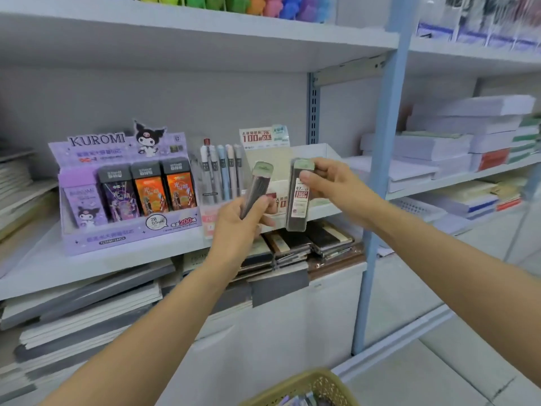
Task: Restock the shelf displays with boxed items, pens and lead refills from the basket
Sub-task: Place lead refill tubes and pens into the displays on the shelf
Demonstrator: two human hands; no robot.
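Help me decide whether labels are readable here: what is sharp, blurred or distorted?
Head view, centre: the purple cardboard Kuromi display box is sharp; the dark plastic refill case with white label in the right hand is partly legible, the tilted dark plastic refill case in the left hand smeared. Head view, edges: white paper stacks blurred, white upper shelf board bowed; light even.

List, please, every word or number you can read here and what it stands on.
"KUROMI": purple display box header.
"2B 0.5", "200": its front lip.
"100", "2B 0.5": white display box card.
"0.7": right lead case, in right hand.
Remaining print, including left lead case in left hand: too blurred.
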